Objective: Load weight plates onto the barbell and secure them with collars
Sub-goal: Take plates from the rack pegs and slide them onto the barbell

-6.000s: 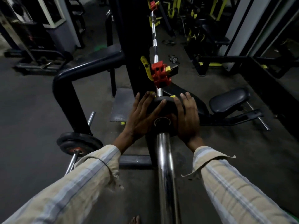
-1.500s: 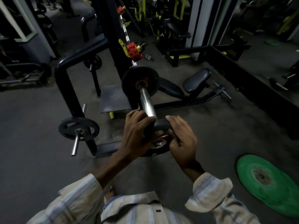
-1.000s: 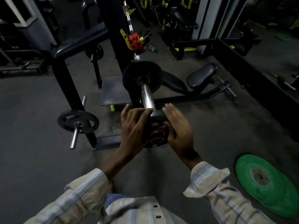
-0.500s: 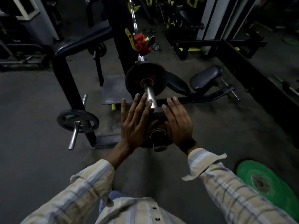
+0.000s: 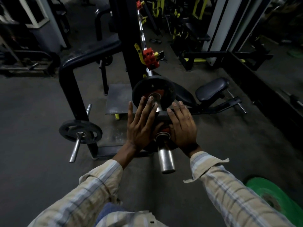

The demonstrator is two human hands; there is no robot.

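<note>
Left hand (image 5: 141,126), right hand (image 5: 183,128) flat against round black plate (image 5: 161,116).

Just one camera here, worn on the person's head, wide-angle so the edges bend a bit. It looks forward and steeply down along the barbell sleeve (image 5: 165,159), whose free end points back at the lens near the middle of the frame. Both plaid sleeves come in from the bottom corners, so it sits close above the arms. Beyond the barbell sleeve the view reaches the black rack upright (image 5: 126,38), with gym floor on both sides.
</note>
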